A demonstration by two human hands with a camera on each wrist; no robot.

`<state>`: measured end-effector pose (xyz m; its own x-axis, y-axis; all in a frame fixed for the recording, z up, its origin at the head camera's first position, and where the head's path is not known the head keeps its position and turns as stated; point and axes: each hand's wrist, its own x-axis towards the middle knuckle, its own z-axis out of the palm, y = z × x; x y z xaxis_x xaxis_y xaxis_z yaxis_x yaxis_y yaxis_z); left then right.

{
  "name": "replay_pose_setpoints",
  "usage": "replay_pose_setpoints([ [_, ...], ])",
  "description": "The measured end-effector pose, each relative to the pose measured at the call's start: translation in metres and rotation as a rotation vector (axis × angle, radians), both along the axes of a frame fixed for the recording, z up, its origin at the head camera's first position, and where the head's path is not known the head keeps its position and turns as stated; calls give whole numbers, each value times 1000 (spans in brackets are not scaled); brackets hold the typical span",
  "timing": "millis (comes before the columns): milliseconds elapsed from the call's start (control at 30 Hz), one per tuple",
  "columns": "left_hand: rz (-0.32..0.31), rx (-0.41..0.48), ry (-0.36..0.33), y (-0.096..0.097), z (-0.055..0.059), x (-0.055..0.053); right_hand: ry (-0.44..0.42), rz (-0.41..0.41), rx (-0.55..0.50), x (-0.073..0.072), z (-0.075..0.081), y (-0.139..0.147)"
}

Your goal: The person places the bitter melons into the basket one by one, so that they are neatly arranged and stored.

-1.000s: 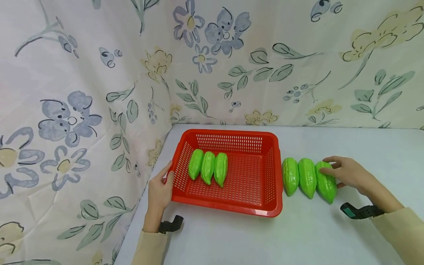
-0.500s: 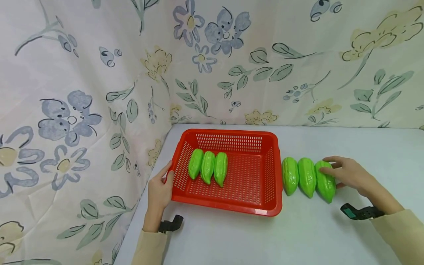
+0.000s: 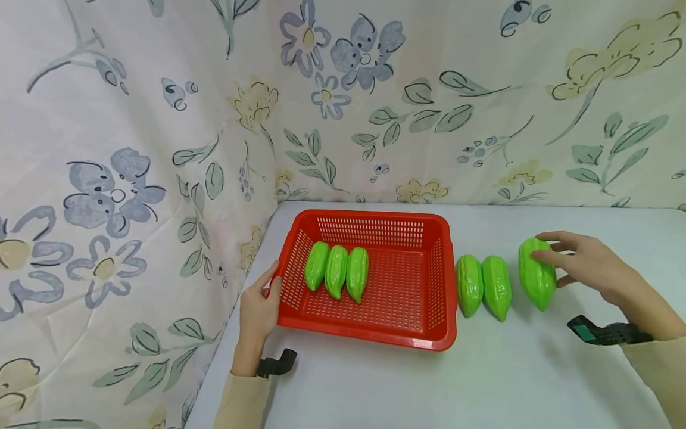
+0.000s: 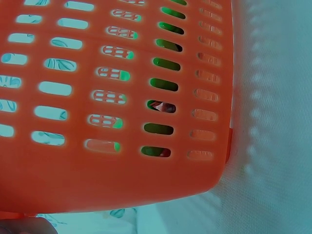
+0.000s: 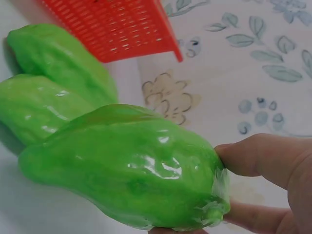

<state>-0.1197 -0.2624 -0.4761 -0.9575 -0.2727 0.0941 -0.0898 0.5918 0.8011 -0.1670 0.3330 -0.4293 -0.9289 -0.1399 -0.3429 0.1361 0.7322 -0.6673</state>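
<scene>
My right hand point(image 3: 597, 265) pinches a glossy green papaya-shaped fruit point(image 3: 538, 277) near its blunt end, with the tapered tip toward me. In the right wrist view the held fruit point(image 5: 131, 168) fills the middle, thumb and fingers at its stem end. Two similar green fruits point(image 3: 470, 286) lie side by side to its left on the table. My left hand point(image 3: 259, 310) grips the left rim of a red plastic basket point(image 3: 396, 338). Three more green fruits point(image 3: 336, 271) rest in the basket's left half. The left wrist view shows mostly the slotted basket wall point(image 4: 131, 175).
The white table point(image 3: 402, 393) extends in front of the basket and to the right. A flower-patterned cloth point(image 3: 429, 107) hangs behind the table and along its left side. The two loose fruits sit close beside the basket's right wall.
My right hand has lifted the rightmost fruit off the table and moved it slightly right and back, apart from the other two. The left hand and the basket stay in place.
</scene>
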Motion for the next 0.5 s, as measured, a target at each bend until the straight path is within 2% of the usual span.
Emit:
replay_pose_setpoints([
  [267,-5,8,-5,0,-1,1,38,-17,15,-2,20,-1],
  [500,1,1,-6,0,0,0,56,-37,-11,-5,30,-7],
])
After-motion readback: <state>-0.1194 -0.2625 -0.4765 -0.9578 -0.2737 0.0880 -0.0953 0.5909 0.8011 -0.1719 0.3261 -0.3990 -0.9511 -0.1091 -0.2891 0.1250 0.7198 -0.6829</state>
